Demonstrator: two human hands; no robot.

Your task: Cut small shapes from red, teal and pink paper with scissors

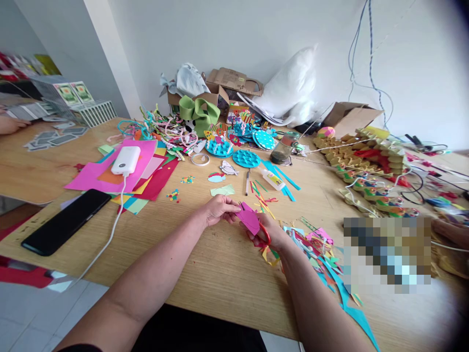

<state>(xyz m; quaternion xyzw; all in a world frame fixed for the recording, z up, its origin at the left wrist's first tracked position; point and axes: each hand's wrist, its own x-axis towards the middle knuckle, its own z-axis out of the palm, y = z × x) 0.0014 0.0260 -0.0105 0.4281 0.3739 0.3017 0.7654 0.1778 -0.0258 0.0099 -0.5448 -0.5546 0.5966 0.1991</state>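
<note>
My left hand (pixel 221 210) pinches the edge of a small magenta piece of paper (pixel 249 221), which has a thin line drawn on it. Closed round the handles of red-handled scissors (pixel 264 233) is my right hand (pixel 269 231). The scissors' blades lie mostly behind the paper, with a dark tip showing near my left fingers. Beyond my hands lie a pale green paper strip (pixel 222 190), a red and blue paper fish (pixel 216 177), a white drawn fish cutout (pixel 229 168), a pen (pixel 247 182) and a white glue bottle (pixel 273 179).
Paper scraps (pixel 315 244) spread beside my right forearm. At left are coloured sheets (pixel 88 173), a white power bank (pixel 126 160) with a cable, and a black phone (pixel 66 221). Blue decorated discs (pixel 246 158), a glass jar (pixel 284 149) and egg cartons (pixel 340 151) stand further back.
</note>
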